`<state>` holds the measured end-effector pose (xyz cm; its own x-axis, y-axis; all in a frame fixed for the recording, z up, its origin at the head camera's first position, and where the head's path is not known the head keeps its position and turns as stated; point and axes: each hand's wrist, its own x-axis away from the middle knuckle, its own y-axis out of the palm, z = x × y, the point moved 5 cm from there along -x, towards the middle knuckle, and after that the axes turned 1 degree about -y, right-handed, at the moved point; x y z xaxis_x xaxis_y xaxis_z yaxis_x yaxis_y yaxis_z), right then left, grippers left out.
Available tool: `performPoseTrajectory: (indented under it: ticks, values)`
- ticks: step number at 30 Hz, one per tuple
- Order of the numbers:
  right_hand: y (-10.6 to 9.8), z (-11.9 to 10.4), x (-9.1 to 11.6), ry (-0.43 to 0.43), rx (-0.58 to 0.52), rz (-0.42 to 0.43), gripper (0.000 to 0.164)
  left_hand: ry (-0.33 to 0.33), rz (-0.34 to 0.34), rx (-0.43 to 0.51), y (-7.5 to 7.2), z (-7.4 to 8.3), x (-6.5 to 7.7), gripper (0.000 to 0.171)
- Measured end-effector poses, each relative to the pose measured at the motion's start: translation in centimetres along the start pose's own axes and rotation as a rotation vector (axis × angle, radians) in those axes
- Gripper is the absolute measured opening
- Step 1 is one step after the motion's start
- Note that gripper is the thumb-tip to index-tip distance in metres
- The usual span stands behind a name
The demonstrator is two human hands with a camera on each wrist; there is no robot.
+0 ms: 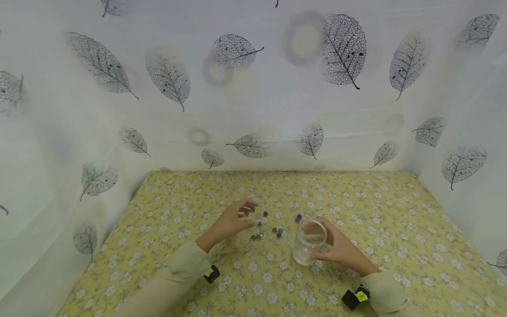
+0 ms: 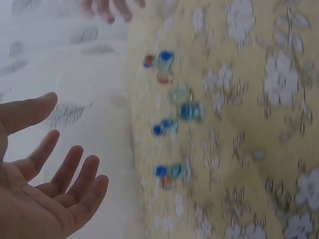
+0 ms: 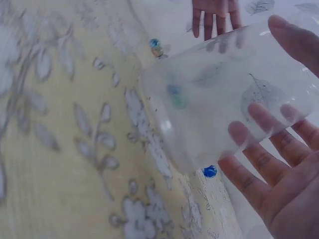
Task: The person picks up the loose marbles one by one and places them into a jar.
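My right hand grips a clear glass jar from its right side, thumb at the front and fingers round the back. In the right wrist view the fingertips show through the wall of the jar, and nothing lies inside it. To the left, my left hand hovers over several small glass marbles. Its fingers are relaxed and spread from the thumb, holding nothing in the left wrist view. Blue, green and clear marbles lie scattered between the hands, and a blue marble sits just behind the jar.
A yellow cloth with white flowers covers the table. White curtains with a dark leaf print hang at the back and along both sides. Each wrist wears a small black camera.
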<state>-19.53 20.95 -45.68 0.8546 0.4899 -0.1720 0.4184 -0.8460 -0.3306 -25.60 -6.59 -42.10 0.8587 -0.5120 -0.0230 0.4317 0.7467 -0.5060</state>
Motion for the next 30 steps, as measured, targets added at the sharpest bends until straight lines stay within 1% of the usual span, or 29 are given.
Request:
performPoseTrajectory:
  ticks: [4, 6, 9, 12, 14, 16, 19, 23, 26, 30]
  values:
    - [0.0, 0.2, 0.1, -0.012, -0.113, -0.055, 0.071, -0.016, 0.055, -0.017, -1.6, -0.9, -0.2, 0.042]
    - [0.0, 0.3, 0.1, -0.026, -0.158, -0.087, 0.069, -0.021, 0.077, -0.053, -2.1, -1.3, -0.5, 0.041]
    - [0.0, 0.5, 0.2, -0.039, -0.199, -0.125, 0.069, -0.038, 0.106, -0.117, -2.6, -1.8, -0.9, 0.039]
    - [0.1, 0.5, 0.3, -0.054, -0.212, -0.147, 0.069, -0.06, 0.12, -0.173, -2.9, -2.1, -1.3, 0.038]
    - [0.0, 0.4, 0.4, -0.067, -0.212, -0.157, 0.07, -0.077, 0.119, -0.197, -2.9, -2.2, -1.6, 0.036]
    - [0.0, 0.4, 0.5, -0.058, -0.222, -0.159, 0.07, -0.086, 0.107, -0.229, -2.8, -2.3, -1.9, 0.034]
    - [-0.1, 0.4, 0.6, -0.051, -0.223, -0.153, 0.071, -0.083, 0.085, -0.261, -2.5, -2.5, -2.5, 0.032]
    - [-0.3, 0.5, 0.5, -0.048, -0.219, -0.143, 0.072, -0.055, 0.069, -0.286, -2.1, -2.9, -3.3, 0.025]
    - [-0.3, 0.6, 0.5, -0.054, -0.216, -0.142, 0.072, -0.073, 0.066, -0.294, -1.9, -3.2, -3.7, 0.018]
    - [-0.2, 0.7, 0.4, -0.074, -0.216, -0.147, 0.071, -0.123, 0.069, -0.299, -1.6, -3.9, -4.1, 0.013]
